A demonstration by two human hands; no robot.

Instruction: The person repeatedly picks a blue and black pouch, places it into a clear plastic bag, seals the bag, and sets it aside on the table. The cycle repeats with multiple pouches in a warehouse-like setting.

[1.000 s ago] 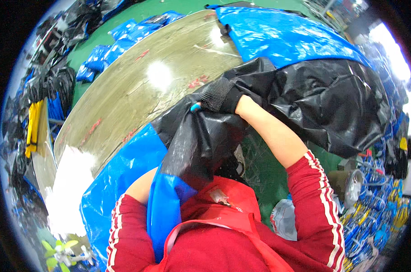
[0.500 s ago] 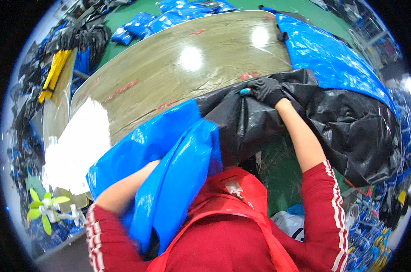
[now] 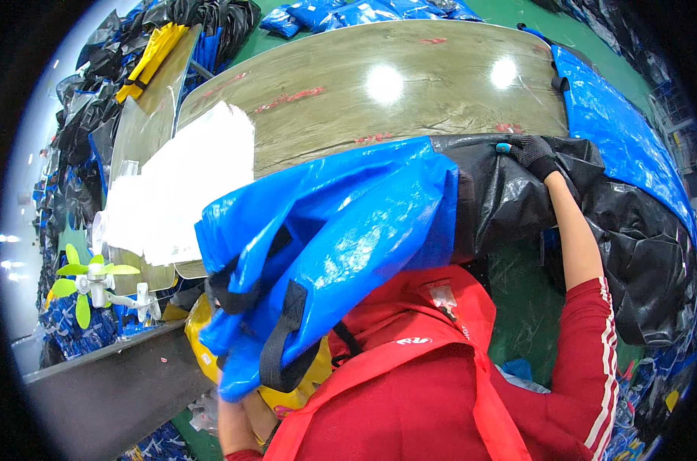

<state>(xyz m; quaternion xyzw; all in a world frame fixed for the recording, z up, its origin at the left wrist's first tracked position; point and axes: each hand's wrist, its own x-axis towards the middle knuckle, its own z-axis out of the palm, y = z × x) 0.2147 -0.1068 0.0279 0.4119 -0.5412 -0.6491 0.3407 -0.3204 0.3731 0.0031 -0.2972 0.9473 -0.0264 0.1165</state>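
Observation:
A large glossy bag of blue tarpaulin with black webbing handles drapes over the table's near edge. It meets black tarpaulin on its right. On that black part lies my right hand, in a dark knit glove with a blue thumb tip. Its fingers press and bunch the material at the table edge, thumb apart. My left hand is low on the left, beside the bag's hanging lower corner. Its fingers are blurred and mostly covered by the blue material.
The wood-patterned table spreads ahead. White sheets lie on its left, near a small green-bladed fan. More blue tarpaulin covers the right end. Yellow material hangs below, beside a dark beam. Blue bundles sit beyond.
My left hand has come out from the blue folds and moved down to the lower left. The blue part has spread, showing its black handles. My right hand stays on the black tarpaulin.

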